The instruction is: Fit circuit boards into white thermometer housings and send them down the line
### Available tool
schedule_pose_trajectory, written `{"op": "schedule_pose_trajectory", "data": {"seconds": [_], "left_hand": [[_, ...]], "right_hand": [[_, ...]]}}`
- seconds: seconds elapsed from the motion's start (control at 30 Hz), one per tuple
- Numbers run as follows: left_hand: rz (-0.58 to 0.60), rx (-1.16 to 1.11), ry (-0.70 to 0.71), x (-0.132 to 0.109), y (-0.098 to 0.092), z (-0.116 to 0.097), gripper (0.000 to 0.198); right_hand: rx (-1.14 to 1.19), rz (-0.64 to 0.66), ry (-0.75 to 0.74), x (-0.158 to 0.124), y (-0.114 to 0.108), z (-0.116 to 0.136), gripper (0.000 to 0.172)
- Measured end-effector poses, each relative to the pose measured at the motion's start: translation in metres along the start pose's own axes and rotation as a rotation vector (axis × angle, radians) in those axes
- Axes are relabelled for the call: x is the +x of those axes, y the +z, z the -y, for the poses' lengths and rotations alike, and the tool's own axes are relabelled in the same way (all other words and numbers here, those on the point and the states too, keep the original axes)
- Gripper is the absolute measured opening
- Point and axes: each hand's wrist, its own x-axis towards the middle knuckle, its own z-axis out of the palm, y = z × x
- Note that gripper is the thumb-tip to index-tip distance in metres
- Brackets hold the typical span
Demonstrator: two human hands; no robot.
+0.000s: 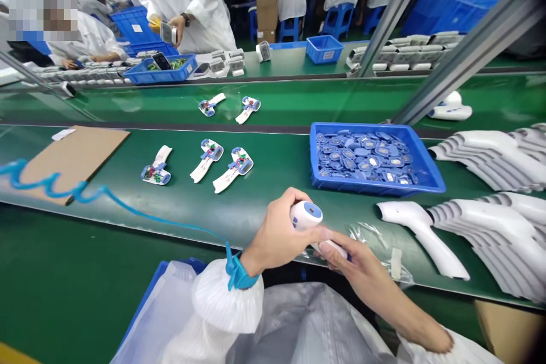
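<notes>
Over the near edge of the green bench, a white pistol-shaped infrared thermometer (302, 214) is held between both hands. My left hand (275, 236) wraps round its upper body, leaving the blue oval end face in sight. Around the lower part of the handle, my right hand (352, 261) closes with thumb and fingers. A blue wrist strap (241, 273) with a coiled cord circles my left wrist. To the right of my hands lies a single white housing shell (422, 230). A blue bin (377, 187) full of small blue oval parts stands just beyond them.
Stacked white shells (495, 222) fill the right side. Several open halves with circuit boards (234, 168) lie left of centre, near a cardboard sheet (72, 156). The coiled blue cord (140, 214) crosses the bench. A slanted metal post (464, 51) rises at right. Co-workers sit and stand beyond.
</notes>
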Motion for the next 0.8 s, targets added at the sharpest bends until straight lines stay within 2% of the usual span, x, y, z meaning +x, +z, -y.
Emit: {"op": "schedule_pose_trajectory", "data": {"seconds": [0.07, 0.13, 0.2, 0.27, 0.3, 0.37, 0.47, 0.57, 0.63, 0.73, 0.8], "left_hand": [[-0.025, 0.094, 0.02, -0.004, 0.001, -0.002, 0.033], [0.006, 0.191, 0.041, -0.009, -0.005, -0.002, 0.023], [0.097, 0.277, 0.032, -0.011, -0.023, -0.001, 0.019], [0.109, 0.319, -0.028, -0.002, -0.052, -0.001, 0.021], [0.053, 0.322, -0.071, 0.009, -0.07, -0.003, 0.024], [-0.138, 0.286, -0.148, 0.046, -0.103, -0.011, 0.032], [-0.324, 0.237, -0.174, 0.131, -0.133, -0.03, 0.042], [-0.441, 0.426, -0.209, 0.216, -0.13, -0.037, 0.036], [-0.496, 0.516, -0.242, 0.254, -0.115, -0.029, 0.031], [-0.543, 0.622, -0.262, 0.281, -0.093, -0.01, 0.039], [-0.531, 0.665, -0.265, 0.284, -0.088, -0.003, 0.031]], "right_hand": [[-0.034, 0.005, 0.016, 0.001, 0.004, 0.001, 0.043], [-0.081, -0.01, 0.035, 0.001, 0.006, 0.002, 0.043], [-0.12, -0.064, 0.046, 0.001, 0.003, 0.002, 0.042], [-0.149, -0.173, 0.054, -0.001, -0.006, 0.0, 0.046], [-0.161, -0.241, 0.058, -0.002, -0.012, -0.001, 0.049], [-0.178, -0.365, 0.068, -0.003, -0.025, -0.001, 0.054], [-0.163, -0.421, 0.08, -0.003, -0.037, 0.003, 0.054], [-0.151, -0.367, 0.117, -0.001, -0.038, 0.006, 0.052], [-0.16, -0.333, 0.149, -0.001, -0.036, 0.004, 0.05], [-0.148, -0.295, 0.174, 0.0, -0.033, 0.002, 0.048], [-0.12, -0.282, 0.166, 0.004, -0.032, 0.006, 0.047]]}}
